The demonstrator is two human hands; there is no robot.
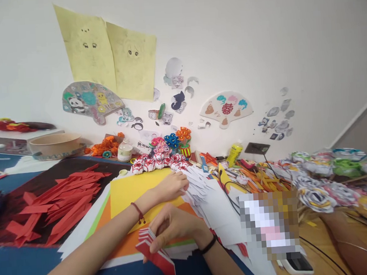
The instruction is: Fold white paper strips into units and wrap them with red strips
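Note:
My right hand [174, 226] pinches a small stack of folded red and white paper pieces [157, 256] above the front edge of the paper sheets. Farther out, my left hand [172, 185] reaches across the yellow sheet [127, 196] to a heap of folded white paper pieces [201, 186]. Its fingers are curled in at the heap's left side, and whatever they hold is hidden. Under both hands lie orange, green and white sheets. Many folded red paper strips [71, 199] lie on a dark mat to the left.
Paper flowers [162, 151] and a white jar [124, 151] stand along the wall. A yellow bottle [235, 152] is behind the clutter. At right are a pixelated screen [268, 226], cables, large paper flowers [316, 195] and another person's limb [351, 243]. A round basket [56, 145] sits back left.

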